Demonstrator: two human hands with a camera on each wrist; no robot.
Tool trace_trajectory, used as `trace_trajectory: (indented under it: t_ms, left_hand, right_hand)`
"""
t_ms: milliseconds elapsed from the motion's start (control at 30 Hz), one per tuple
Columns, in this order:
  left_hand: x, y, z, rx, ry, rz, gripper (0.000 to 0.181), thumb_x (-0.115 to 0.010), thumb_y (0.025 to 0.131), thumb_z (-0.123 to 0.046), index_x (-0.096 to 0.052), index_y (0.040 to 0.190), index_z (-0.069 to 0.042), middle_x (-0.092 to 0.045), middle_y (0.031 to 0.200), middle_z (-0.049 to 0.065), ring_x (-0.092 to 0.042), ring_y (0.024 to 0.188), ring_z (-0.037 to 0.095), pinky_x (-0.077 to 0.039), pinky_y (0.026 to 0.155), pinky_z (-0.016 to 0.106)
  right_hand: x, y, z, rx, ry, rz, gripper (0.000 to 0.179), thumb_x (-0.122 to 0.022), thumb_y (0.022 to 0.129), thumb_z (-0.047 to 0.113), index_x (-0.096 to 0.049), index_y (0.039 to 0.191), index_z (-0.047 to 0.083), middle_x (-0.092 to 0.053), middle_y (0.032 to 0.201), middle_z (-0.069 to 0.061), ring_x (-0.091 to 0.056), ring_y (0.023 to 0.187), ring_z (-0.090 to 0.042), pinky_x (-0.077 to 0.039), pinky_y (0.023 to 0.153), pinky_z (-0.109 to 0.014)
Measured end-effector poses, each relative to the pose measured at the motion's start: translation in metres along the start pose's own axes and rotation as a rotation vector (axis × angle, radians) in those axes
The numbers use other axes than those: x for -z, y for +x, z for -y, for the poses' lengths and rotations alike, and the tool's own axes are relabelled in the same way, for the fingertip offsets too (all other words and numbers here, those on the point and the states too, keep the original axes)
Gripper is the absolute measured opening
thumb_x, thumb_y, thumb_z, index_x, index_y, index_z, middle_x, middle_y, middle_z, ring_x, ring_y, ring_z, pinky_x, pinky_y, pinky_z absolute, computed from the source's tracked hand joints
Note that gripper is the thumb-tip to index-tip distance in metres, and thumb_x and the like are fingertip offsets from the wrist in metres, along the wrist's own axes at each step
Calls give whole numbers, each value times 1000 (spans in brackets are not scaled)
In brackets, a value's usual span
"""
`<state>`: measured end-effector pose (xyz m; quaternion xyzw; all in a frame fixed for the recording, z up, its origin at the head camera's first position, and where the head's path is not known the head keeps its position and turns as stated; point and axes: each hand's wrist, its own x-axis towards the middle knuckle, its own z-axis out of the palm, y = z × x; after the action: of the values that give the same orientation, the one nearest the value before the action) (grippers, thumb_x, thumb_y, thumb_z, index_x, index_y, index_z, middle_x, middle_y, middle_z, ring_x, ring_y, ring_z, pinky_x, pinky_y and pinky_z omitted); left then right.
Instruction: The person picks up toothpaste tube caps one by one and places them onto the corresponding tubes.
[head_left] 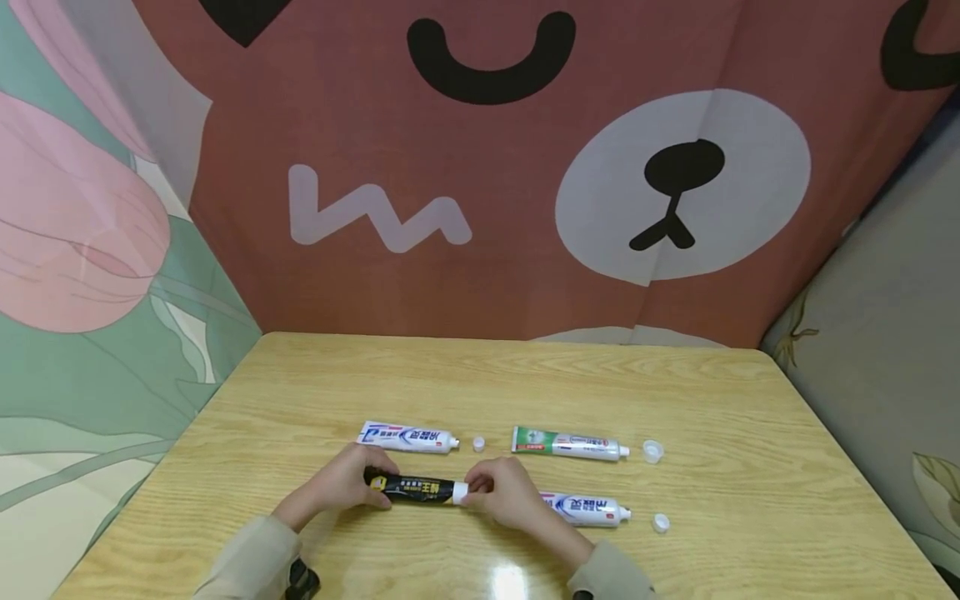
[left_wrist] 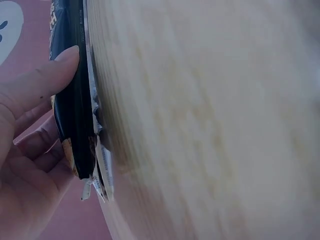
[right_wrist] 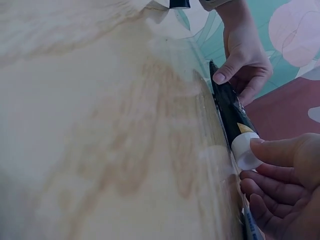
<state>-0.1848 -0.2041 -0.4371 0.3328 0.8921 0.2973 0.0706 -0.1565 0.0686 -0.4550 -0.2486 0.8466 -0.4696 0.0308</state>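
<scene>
A black toothpaste tube (head_left: 416,489) with yellow lettering lies crosswise near the front of the table. Its crimped left end is gripped by my left hand (head_left: 348,482), thumb on one face and fingers behind. At the other end, my right hand (head_left: 510,496) pinches the tube's white cap (right_wrist: 245,150) between thumb and fingers. The cap sits at the tube's mouth; whether it is threaded on cannot be seen. Partly behind my right hand lies a white-and-blue tube (head_left: 588,509), its nozzle bare, with a small white cap (head_left: 661,523) to its right.
Farther back lie another white-and-blue tube (head_left: 408,437) and a green-and-white tube (head_left: 570,443), both uncapped. Beside them are a small cap (head_left: 478,444) and a larger cap (head_left: 653,452). The wooden table (head_left: 300,392) meets a printed cloth (head_left: 487,292) at its back edge.
</scene>
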Motion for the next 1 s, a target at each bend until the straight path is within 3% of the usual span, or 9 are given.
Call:
trace_trajectory:
  t_ms: [367,567,767,1000]
  left_hand:
    - [1,-1,-3,11,20,27,30,-80,66,-14,-70,93,-6,-65,90,-4,-58,85,12,-46,77,32]
    - [5,-3,-1,74,-76,21,28,-76,72,-15,-69,97,-4,-66,94,2,-59,90,19,-49,77,32]
    - [9,-3,0,106,-187,-39,28,-74,75,-12,-66,98,2,-67,90,5,-61,83,16,-50,73,28]
    - [15,-1,4,126,-217,-138,26,-73,75,-10,-67,97,2,-65,90,9,-60,79,19,-49,71,29]
  right_hand:
    - [1,-2,2,18,-55,-5,16,-76,70,10,-68,81,2,-63,69,2,-53,60,-2,-45,57,-18]
    - [3,-2,1,-4,-56,10,17,-75,72,11,-68,84,2,-63,71,2,-53,62,-3,-46,59,-18]
    - [8,0,-1,-19,-11,-11,19,-74,73,9,-67,87,-2,-64,74,-1,-55,65,-7,-46,61,-19]
    - [17,8,-1,-48,14,-84,21,-72,74,5,-66,91,-5,-63,74,-3,-56,66,-11,-47,60,-20]
